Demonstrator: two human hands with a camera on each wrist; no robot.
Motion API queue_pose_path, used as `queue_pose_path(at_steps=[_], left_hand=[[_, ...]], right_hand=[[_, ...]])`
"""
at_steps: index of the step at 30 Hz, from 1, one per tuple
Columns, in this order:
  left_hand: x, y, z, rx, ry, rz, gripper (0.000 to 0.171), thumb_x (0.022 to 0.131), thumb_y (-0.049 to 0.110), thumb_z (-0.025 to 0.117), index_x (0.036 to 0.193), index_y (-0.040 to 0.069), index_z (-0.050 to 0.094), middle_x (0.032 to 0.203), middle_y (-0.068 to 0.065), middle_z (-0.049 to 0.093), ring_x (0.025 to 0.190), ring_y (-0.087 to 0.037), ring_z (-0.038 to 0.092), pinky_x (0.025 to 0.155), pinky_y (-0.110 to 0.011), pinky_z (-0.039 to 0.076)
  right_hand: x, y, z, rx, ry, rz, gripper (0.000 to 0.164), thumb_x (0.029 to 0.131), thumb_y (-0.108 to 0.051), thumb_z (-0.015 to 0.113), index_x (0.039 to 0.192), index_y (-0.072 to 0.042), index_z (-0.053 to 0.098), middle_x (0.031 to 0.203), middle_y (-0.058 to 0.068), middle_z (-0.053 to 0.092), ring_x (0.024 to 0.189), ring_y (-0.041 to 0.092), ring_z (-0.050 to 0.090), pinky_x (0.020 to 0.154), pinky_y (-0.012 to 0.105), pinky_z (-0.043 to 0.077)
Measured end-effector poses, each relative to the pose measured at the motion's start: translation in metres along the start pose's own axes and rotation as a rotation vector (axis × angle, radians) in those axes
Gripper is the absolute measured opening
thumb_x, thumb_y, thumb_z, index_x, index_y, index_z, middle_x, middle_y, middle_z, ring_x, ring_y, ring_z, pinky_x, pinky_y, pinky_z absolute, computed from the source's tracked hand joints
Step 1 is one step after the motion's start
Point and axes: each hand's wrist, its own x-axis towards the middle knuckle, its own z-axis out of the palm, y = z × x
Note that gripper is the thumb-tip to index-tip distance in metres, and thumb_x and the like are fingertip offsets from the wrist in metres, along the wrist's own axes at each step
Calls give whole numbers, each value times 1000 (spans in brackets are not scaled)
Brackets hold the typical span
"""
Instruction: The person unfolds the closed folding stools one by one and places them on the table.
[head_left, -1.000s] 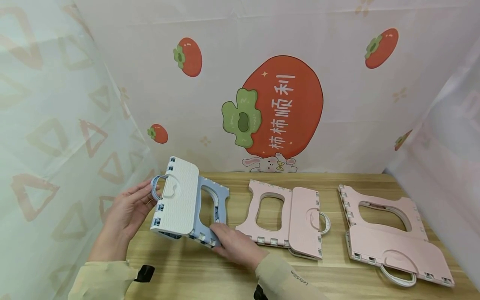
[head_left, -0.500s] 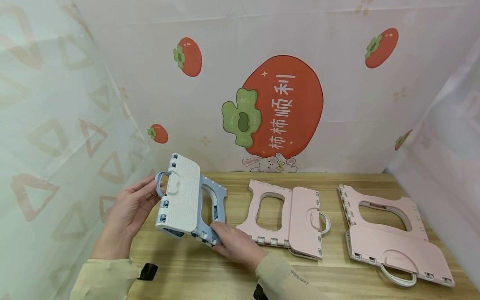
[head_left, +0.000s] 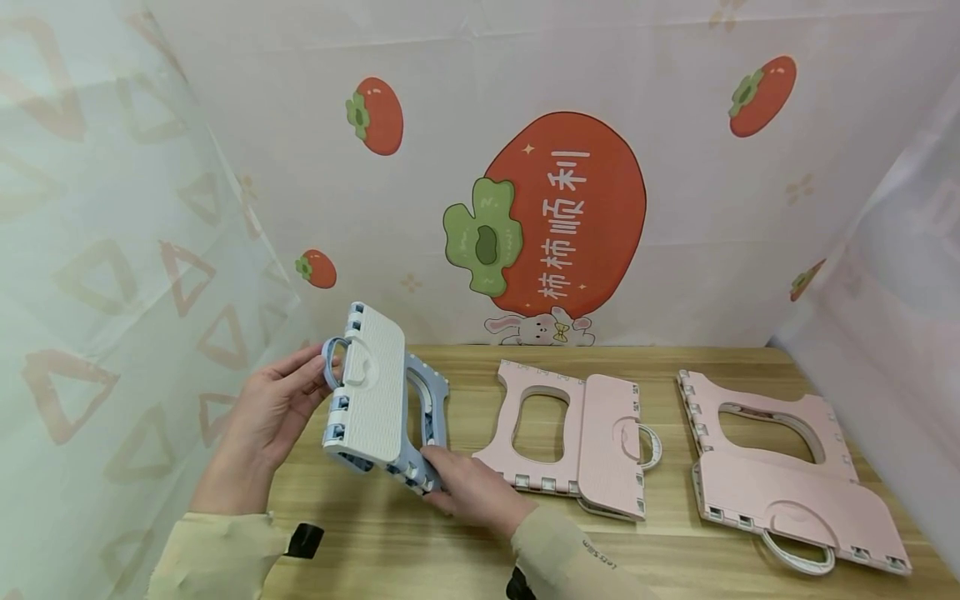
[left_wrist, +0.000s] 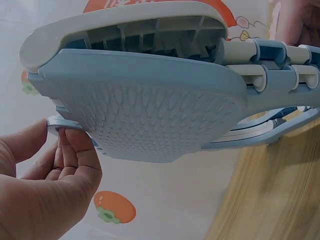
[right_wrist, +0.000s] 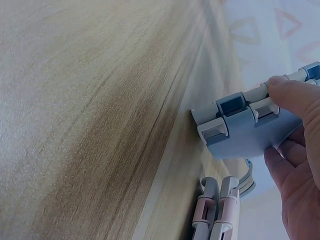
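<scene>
A person in cream sleeves (head_left: 213, 554) holds a folded, blue-and-white plastic stool (head_left: 378, 392) at a tilt above a wood-grain tabletop (head_left: 375, 554), over its left part as I face it. The left hand (head_left: 273, 404) pinches the stool's pale-blue loop handle (left_wrist: 65, 123) between thumb and fingertips. The right hand (head_left: 476, 492) grips the blue leg end, thumb on one face and fingers on the other. From the left wrist, a narrow gap shows between the white seat panel and the textured blue one. Just beside the right hand lies a flat pink plastic stool (head_left: 611, 450) with a white loop handle (head_left: 655, 446); a second pink folding stool (head_left: 832, 500) lies farther right. Behind hangs a white cloth backdrop (head_left: 675, 50) printed with orange-red fruit.
</scene>
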Motion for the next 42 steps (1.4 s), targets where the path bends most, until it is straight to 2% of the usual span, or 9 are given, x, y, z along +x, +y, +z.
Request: queue_pose_path(at_steps=[12, 22, 30, 37, 42], left_hand=[[2, 0, 7, 2, -25, 20, 26, 102, -2, 58, 122, 2, 74, 112, -6, 72, 93, -16, 70, 86, -26, 58], [5, 1, 15, 47, -11, 17, 29, 101, 1, 62, 129, 1, 70, 126, -8, 61, 100, -16, 68, 89, -25, 58], [7, 0, 21, 77, -5, 22, 31, 100, 2, 64, 130, 0, 68, 127, -8, 55, 101, -15, 67, 90, -25, 58], [9, 0, 24, 111, 3, 25, 33, 99, 3, 65, 132, 0, 67, 125, -6, 59, 100, -15, 68, 89, -25, 58], [10, -1, 26, 95, -13, 31, 35, 99, 1, 65, 134, -3, 65, 121, -6, 66, 98, -16, 69, 89, -26, 58]], right_hand=[[-1, 1, 1, 20, -2, 24, 52, 94, -22, 77, 138, -16, 50, 110, -6, 65, 88, -2, 58, 73, 12, 47], [0, 0, 2, 47, -9, 41, 53, 94, -21, 76, 140, -15, 49, 110, -4, 68, 90, -2, 59, 74, 12, 49], [1, 0, 3, 49, -4, 44, 54, 95, -22, 76, 141, -15, 49, 113, -3, 69, 95, -2, 62, 77, 13, 51], [1, 1, 4, 50, -9, 61, 54, 95, -24, 76, 141, -15, 49, 114, -2, 70, 99, 0, 63, 80, 15, 53], [1, 1, 4, 67, -19, 80, 55, 95, -25, 76, 141, -14, 49, 118, -1, 70, 103, 2, 64, 83, 17, 54]])
